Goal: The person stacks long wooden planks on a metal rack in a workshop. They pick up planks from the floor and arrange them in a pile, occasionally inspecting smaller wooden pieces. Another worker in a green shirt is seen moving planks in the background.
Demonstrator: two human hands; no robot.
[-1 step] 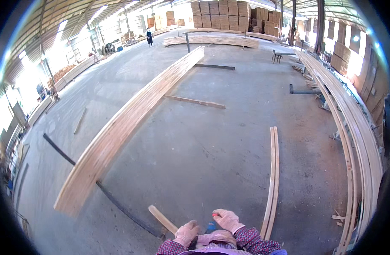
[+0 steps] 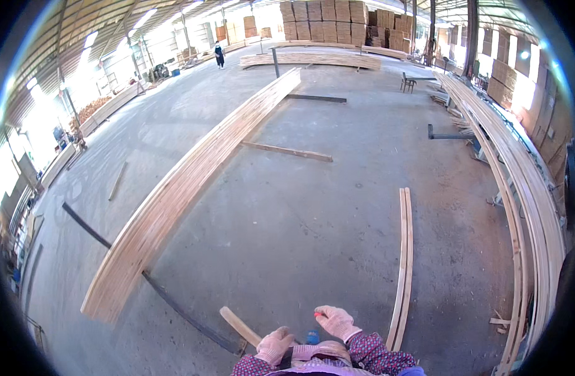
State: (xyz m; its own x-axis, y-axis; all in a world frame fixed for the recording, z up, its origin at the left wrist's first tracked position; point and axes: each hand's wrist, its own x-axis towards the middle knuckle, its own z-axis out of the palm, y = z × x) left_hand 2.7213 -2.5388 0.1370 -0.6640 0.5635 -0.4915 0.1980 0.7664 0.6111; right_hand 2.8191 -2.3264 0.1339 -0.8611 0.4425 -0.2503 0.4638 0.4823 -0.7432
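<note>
My left hand point(image 2: 275, 345), in a pale pink work glove, is curled closed at the bottom of the view. Beside it ends a short wooden strip point(image 2: 240, 325); whether the hand touches it I cannot tell. My right hand point(image 2: 337, 322), gloved alike, pinches a small red thing point(image 2: 317, 314) that barely shows between the fingertips. Two long narrow timber strips point(image 2: 400, 276) lie side by side on the floor to the right. On the left, a long row of boards point(image 2: 187, 182) rests across dark supports. Part of a blue shoe point(image 2: 312, 337) shows between my hands.
A dark support bar point(image 2: 187, 315) reaches from the boards toward my left side. Long boards point(image 2: 519, 169) line the right side on a stand. Far off are a chair point(image 2: 407, 83), a walking person point(image 2: 219, 56), a low timber stack point(image 2: 312, 61) and tall board stacks point(image 2: 325, 20).
The view shifts very slightly, and less of the blue shoe shows between my hands. Both hands keep nearly the same pose.
</note>
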